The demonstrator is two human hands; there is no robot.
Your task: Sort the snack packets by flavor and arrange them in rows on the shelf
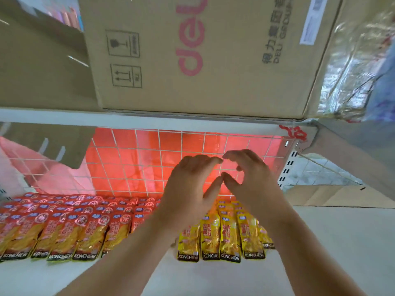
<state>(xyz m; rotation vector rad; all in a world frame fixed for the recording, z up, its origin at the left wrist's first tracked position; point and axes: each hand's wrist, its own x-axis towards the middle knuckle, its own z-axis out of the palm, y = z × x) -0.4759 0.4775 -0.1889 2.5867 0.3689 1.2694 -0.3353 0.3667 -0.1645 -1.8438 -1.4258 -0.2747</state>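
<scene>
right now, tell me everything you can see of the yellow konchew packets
The yellow KONCHEW packets are glossy pouches with red print, a blue logo on top and a black brand band at the bottom. They lie flat on the white shelf in overlapping rows, right of the red packets. The left hand and right hand hover above, holding none; the left arm hides their left edge.

Overlapping rows of red snack packets [64, 227] are laid across the left of the white shelf [331, 242]. A smaller block of yellow snack packets [230, 233] is set to their right, apart from them. Above the yellow block the left hand [190, 189] and the right hand [252, 180] are held with fingers loosely extended and nothing gripped, thumb tips and fingertips almost meeting. A wire grid [132, 165] backed with red is seen behind, and a cardboard box [203, 56] is seated on the upper shelf.
</scene>
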